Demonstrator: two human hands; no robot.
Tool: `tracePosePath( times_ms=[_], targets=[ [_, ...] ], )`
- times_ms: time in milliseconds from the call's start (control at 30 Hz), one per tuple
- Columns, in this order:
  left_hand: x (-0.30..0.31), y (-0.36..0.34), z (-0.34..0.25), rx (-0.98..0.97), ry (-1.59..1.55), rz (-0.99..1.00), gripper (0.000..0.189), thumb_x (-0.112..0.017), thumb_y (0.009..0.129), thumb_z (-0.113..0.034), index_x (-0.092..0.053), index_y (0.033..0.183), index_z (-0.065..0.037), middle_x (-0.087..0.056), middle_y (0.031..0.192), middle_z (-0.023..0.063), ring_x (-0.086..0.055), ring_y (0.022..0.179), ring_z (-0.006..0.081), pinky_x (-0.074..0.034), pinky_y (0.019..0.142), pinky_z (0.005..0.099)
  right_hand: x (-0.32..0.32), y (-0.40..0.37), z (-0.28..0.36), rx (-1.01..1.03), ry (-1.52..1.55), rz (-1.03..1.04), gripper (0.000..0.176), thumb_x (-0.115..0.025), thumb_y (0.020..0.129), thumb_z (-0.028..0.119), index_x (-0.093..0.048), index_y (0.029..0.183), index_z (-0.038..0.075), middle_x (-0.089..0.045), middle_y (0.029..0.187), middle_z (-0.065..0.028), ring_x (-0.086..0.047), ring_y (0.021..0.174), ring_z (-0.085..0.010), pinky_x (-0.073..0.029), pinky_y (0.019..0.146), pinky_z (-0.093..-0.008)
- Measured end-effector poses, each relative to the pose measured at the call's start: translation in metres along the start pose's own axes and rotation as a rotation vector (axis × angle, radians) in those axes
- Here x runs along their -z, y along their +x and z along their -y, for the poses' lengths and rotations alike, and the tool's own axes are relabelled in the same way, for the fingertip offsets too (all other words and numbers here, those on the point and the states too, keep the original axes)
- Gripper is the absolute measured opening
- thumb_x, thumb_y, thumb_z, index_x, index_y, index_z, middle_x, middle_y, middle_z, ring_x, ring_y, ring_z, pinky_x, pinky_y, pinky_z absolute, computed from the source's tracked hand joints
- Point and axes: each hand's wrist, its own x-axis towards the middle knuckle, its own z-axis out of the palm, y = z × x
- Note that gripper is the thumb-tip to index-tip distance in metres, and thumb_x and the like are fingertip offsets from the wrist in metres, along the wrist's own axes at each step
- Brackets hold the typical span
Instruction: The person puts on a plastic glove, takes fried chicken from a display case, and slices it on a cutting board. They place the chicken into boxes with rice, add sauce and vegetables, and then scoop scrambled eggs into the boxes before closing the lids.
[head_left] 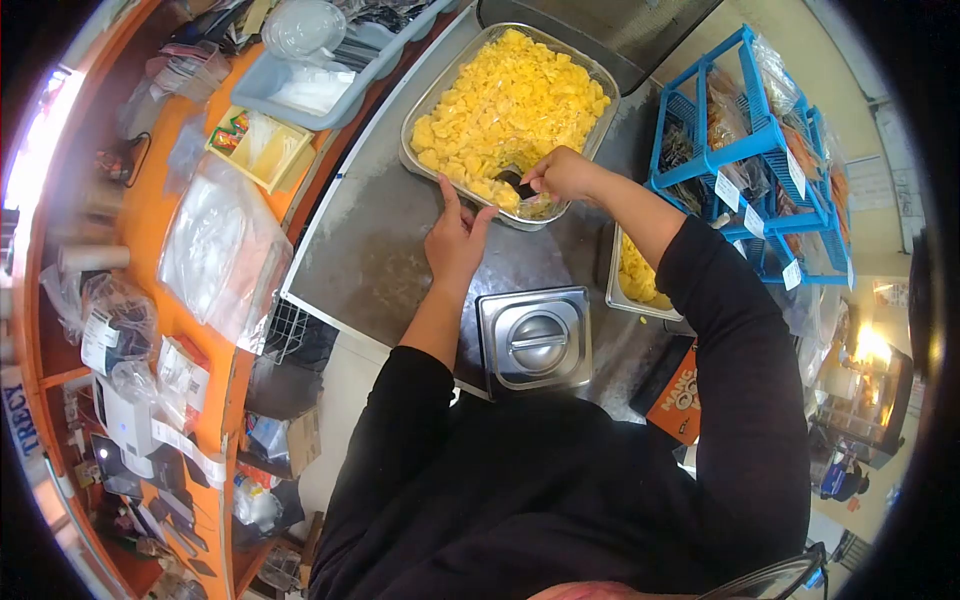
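Note:
A large metal tray (408, 128) filled with yellow chunky food (510, 95) stands on the steel counter. My right hand (565, 175) is closed around a black spoon (513, 181), whose head is in the food at the tray's near edge. Part of the spoon is hidden by my fingers. My left hand (457, 235) is at the near left rim of the tray, index finger and thumb spread apart, holding nothing. Below the tray lies a square steel lid (537, 340) with a handle.
A smaller steel pan (612, 285) of similar yellow food sits to the right, partly behind my forearm. Blue stacked baskets (745, 150) hold packets. An orange box (675, 405) is near my right elbow. Leftward, an orange shelf (185, 225) carries plastic bags and a grey bin (270, 95).

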Motion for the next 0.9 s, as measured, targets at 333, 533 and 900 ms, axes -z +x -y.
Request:
tracePosePath(
  times_ms=[333,533,900],
  targets=[
    [0.002,0.0,-0.001,-0.017,0.049,0.004,0.091,-0.069,0.082,-0.043,-0.021,0.148,-0.003,-0.057,0.063,-0.0002,-0.057,0.054,0.0161,-0.046,0.052,0.0308,0.01,-0.004,-0.012,-0.357,0.651,-0.027,0.014,-0.055,0.094,0.014,-0.062,0.105,0.01,-0.067,0.083,-0.0006,-0.045,0.049,-0.002,-0.033,0.042,-0.0187],
    [0.002,-0.001,-0.003,-0.001,0.024,0.001,0.091,-0.069,0.082,-0.044,-0.021,0.148,-0.004,-0.057,0.062,-0.0002,-0.057,0.054,0.0157,-0.047,0.052,0.0306,0.035,-0.032,-0.012,-0.212,0.775,-0.113,0.021,-0.059,0.091,0.013,-0.061,0.111,0.007,-0.069,0.092,-0.0045,-0.042,0.052,-0.0012,-0.034,0.044,-0.0178],
    [0.0,-0.002,-0.003,-0.007,-0.001,-0.033,0.089,-0.07,0.082,-0.041,-0.024,0.147,-0.003,-0.057,0.063,-0.0009,-0.056,0.053,0.0145,-0.047,0.053,0.0296,0.043,-0.207,-0.108,0.132,-0.816,-0.464,0.025,-0.061,0.084,0.008,-0.067,0.108,0.003,-0.07,0.093,-0.0115,-0.066,0.077,-0.0287,-0.05,0.067,-0.0349]
  ],
)
